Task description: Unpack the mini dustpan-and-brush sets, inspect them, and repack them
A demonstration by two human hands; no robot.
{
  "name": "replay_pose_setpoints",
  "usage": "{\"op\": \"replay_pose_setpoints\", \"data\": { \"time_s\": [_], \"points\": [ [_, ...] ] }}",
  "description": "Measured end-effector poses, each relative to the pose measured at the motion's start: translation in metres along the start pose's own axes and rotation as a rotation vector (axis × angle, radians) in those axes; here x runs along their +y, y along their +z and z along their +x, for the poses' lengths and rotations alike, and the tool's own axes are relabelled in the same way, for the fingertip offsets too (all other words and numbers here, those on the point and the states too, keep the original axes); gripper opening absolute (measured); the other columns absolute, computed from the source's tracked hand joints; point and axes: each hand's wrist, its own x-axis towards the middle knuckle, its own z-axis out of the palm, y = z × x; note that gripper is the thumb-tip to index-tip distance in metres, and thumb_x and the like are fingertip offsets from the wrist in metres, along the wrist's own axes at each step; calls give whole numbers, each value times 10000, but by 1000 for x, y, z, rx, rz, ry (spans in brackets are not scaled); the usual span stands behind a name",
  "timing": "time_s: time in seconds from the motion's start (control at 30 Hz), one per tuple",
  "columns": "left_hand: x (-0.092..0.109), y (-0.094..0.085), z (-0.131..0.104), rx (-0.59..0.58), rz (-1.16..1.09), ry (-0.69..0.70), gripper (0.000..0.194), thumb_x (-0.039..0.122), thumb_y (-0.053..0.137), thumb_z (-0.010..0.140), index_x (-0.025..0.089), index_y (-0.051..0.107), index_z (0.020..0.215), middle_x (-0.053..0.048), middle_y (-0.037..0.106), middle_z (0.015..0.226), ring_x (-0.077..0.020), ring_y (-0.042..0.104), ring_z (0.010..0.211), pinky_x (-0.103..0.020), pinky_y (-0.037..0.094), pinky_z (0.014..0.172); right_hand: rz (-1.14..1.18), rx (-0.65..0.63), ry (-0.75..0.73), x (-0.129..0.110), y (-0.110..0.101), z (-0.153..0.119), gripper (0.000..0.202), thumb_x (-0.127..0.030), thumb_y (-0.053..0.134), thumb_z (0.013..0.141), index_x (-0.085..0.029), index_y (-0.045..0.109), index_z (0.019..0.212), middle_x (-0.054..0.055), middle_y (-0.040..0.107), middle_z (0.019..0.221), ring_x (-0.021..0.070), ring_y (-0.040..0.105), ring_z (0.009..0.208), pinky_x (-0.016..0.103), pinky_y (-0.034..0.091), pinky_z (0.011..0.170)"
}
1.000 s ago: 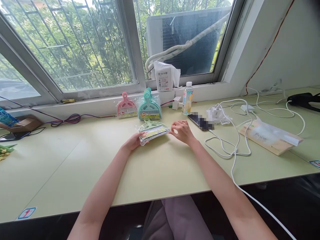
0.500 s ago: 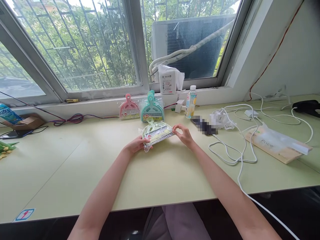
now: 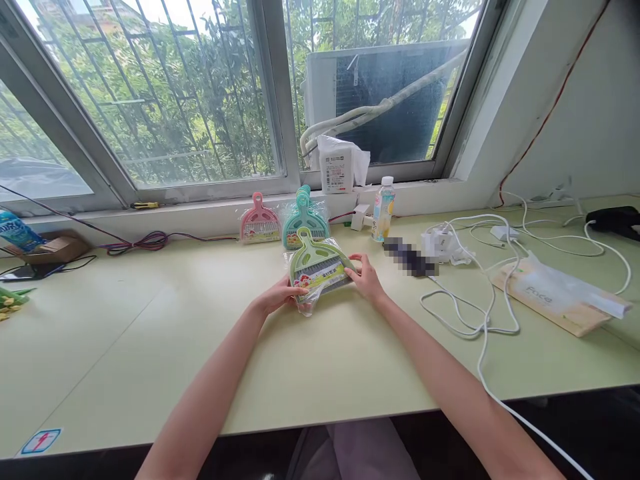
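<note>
A light green dustpan and brush set (image 3: pixel 320 267) in clear plastic wrap is tilted up over the table, its handle pointing to the back. My left hand (image 3: pixel 277 295) grips its lower left corner, thumb on the front. At the right edge my right hand (image 3: pixel 367 277) pinches it, fingers behind. Loose wrap hangs below the set. Behind it, teal dustpan sets (image 3: pixel 305 220) lean against the sill, with a pink dustpan set (image 3: pixel 259 220) to their left.
On the pale green table (image 3: pixel 165 360), a bottle (image 3: pixel 383 210), a blurred dark object (image 3: pixel 410 257), white cables (image 3: pixel 483 313) and a tissue pack (image 3: pixel 555 293) lie right. A cardboard box (image 3: pixel 63 247) and bundled wires (image 3: pixel 145 241) stand left. White tissues (image 3: pixel 337 167) sit on the sill.
The green set has been tipped more upright, its front now facing me and its handle raised. Both hands have shifted slightly right and down with it, still holding its edges.
</note>
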Motion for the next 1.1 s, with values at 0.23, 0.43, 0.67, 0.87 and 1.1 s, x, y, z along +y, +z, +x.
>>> {"op": "replay_pose_setpoints", "data": {
  "time_s": [0.23, 0.43, 0.67, 0.87, 1.1],
  "points": [
    [7, 18, 1, 146, 26, 202, 941, 389, 704, 756, 318, 100, 1474, -132, 575, 1248, -170, 660, 788, -314, 552, 647, 300, -41, 246, 6, -1, 5, 426, -229, 607, 737, -156, 612, 1157, 71, 711, 982, 200, 659, 890, 366, 522, 854],
    [6, 20, 5, 170, 425, 462, 786, 367, 836, 581, 314, 526, 1302, -99, 494, 1341, -257, 521, 1155, -345, 505, 868, 396, 126, 273, 0, -4, 5, 489, -272, 614, 719, -151, 589, 1192, 85, 708, 959, 215, 668, 845, 397, 529, 834],
    [-7, 20, 17, 501, 478, 435, 380, 507, 548, 836, 195, 743, 935, -97, 678, 966, -289, 480, 1201, -378, 456, 909, 389, 119, 297, -7, 6, -1, 474, -276, 594, 718, -179, 520, 1176, 82, 665, 1013, 217, 643, 902, 388, 519, 832],
    [-6, 19, 17, 493, 445, 371, 380, 503, 551, 816, 196, 769, 867, -97, 700, 1017, -311, 381, 1308, -448, 328, 1060, 388, 101, 327, -11, 9, -5, 356, -259, 513, 774, -224, 474, 1126, 64, 615, 1085, 204, 611, 959, 368, 500, 842],
    [-5, 19, 14, 411, 428, 329, 414, 537, 538, 822, 214, 756, 963, -97, 648, 1181, -324, 164, 1428, -515, 203, 1132, 386, 63, 325, -10, 7, -4, 313, -258, 490, 803, -248, 442, 1113, 51, 582, 1114, 202, 592, 998, 380, 487, 878]
  ]
}}
